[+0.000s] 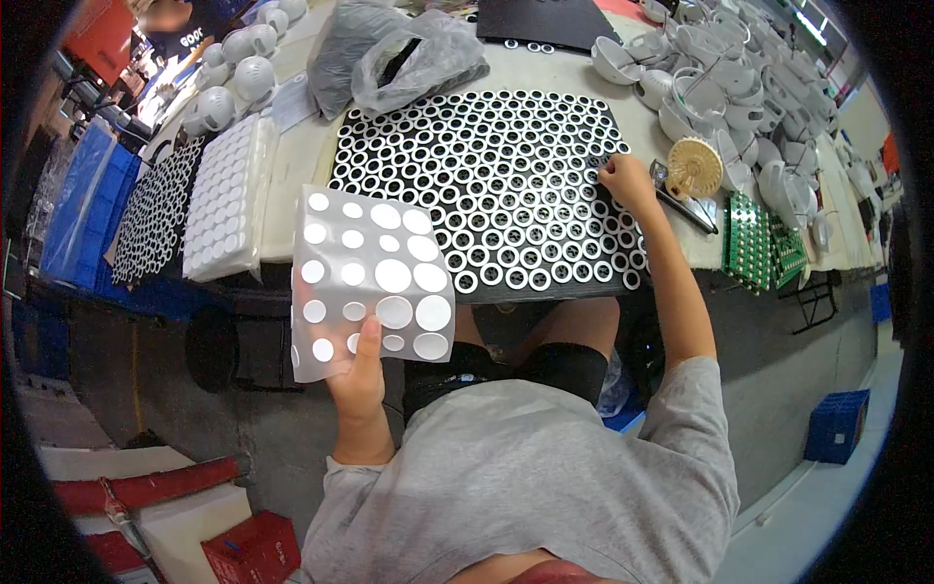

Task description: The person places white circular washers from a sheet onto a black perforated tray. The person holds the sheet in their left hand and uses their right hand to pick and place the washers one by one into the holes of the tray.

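Observation:
My left hand (362, 375) grips a translucent sheet of round white stickers (336, 255) by its lower edge, the thumb lying on the front. The stickers on it are of several sizes. My right hand (630, 183) is closed in a pinch at the right side of a black mat (545, 288) covered with rows of white rings (467, 282). Its fingertips are down among the rings, and whatever they hold is too small or hidden to make out. Dark centres show inside the rings.
Right of the mat lie a tan round part (694, 167), a black tool (693, 210) and green circuit boards (747, 238). White dome housings (725, 107) are heaped behind them. Grey plastic bags (413, 63) sit at the back, and a stack of sticker sheets (226, 200) at left.

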The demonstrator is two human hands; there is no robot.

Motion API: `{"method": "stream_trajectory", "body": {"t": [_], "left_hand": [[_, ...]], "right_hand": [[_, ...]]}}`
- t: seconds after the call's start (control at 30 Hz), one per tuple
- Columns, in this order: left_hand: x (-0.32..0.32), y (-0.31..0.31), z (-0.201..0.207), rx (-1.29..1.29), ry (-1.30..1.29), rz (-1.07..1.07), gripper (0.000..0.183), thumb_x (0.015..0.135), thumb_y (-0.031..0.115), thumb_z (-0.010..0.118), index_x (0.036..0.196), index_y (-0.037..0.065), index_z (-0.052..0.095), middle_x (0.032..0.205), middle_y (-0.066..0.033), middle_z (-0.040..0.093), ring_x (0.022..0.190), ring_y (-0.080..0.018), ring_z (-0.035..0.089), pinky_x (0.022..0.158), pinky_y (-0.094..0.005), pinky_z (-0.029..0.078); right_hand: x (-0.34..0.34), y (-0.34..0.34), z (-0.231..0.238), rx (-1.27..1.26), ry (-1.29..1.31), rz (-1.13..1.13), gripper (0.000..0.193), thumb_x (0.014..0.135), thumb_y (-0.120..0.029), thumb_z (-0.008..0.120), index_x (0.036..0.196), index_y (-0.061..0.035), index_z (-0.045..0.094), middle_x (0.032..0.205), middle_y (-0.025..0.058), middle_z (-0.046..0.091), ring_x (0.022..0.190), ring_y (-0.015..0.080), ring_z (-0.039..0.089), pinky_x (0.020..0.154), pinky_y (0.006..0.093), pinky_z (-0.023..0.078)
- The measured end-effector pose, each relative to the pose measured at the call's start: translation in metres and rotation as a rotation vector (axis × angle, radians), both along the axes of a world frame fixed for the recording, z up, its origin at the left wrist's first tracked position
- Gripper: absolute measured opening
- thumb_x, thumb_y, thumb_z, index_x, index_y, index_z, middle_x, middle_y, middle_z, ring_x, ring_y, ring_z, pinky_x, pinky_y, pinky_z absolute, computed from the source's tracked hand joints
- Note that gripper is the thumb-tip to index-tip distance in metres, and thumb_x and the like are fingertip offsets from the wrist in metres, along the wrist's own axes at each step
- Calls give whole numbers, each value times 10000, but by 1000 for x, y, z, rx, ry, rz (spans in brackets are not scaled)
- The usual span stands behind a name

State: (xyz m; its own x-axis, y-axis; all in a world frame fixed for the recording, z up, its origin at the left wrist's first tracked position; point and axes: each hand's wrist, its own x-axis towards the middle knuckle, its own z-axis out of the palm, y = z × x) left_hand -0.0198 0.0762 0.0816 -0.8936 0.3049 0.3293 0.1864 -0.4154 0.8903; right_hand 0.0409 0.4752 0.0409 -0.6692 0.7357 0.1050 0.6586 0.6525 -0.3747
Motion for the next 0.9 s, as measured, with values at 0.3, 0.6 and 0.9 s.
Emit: {"method": "stream_trajectory", "body": {"t": [0.3, 0.6, 0.9], "left_hand": [[9, 0, 3, -111, 0, -88, 563, 835, -4, 495, 1306, -6, 185, 1007, -106, 524, 814, -154, 544, 711, -231, 436], [27, 11, 13, -415, 316, -167, 634, 798, -11, 513, 1321, -22, 153, 1193, -147, 399, 1061, -215, 440, 880, -311, 374], [37, 10, 11, -358, 154, -214, 654, 799, -12, 513, 1337, 1, 141, 1204, -139, 412, 1075, -206, 441, 895, -308, 373]], "right_hand": [[5, -101, 38, -201, 429, 392, 109, 752, -129, 582, 755, -21, 566, 659, 117, 581, 590, 216, 564, 554, 291, 443], [27, -224, 90, -198, 496, 1098, 220, 696, -158, 679, 774, -49, 505, 674, 60, 524, 588, 223, 542, 508, 322, 430], [38, -211, 89, -481, 403, 1125, 137, 767, -125, 581, 810, -12, 517, 688, 120, 531, 597, 280, 560, 534, 356, 445]]}}
